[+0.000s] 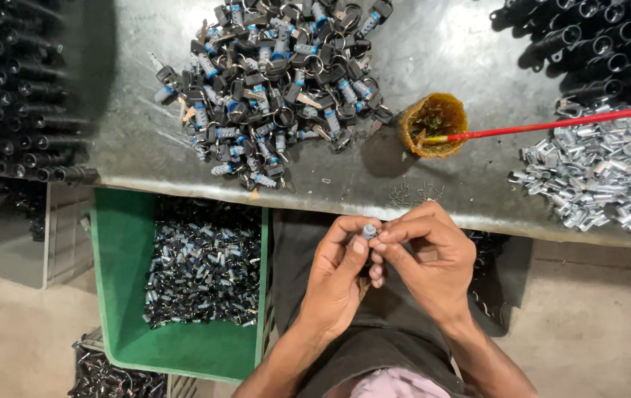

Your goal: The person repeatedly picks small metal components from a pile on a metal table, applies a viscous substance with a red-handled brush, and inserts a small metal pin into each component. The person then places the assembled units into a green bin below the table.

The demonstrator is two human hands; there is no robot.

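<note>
Scuffed grey metal worktable [441, 44] over dusty pale concrete floor [595, 324].

Two hands, the left hand [337, 276] and right hand [433, 258], share one small cylinder [368, 231]; above them sits one grease cup [433, 124], left below one green crate [120, 295].

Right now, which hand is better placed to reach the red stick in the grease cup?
Probably the right hand: it sits nearer the red stick, whose handle runs rightward. Both hands pinch the small cylinder; left hand could keep it.

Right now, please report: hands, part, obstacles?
Left hand and right hand together pinch a small lock cylinder. Below table edge. Nothing between them.
</note>
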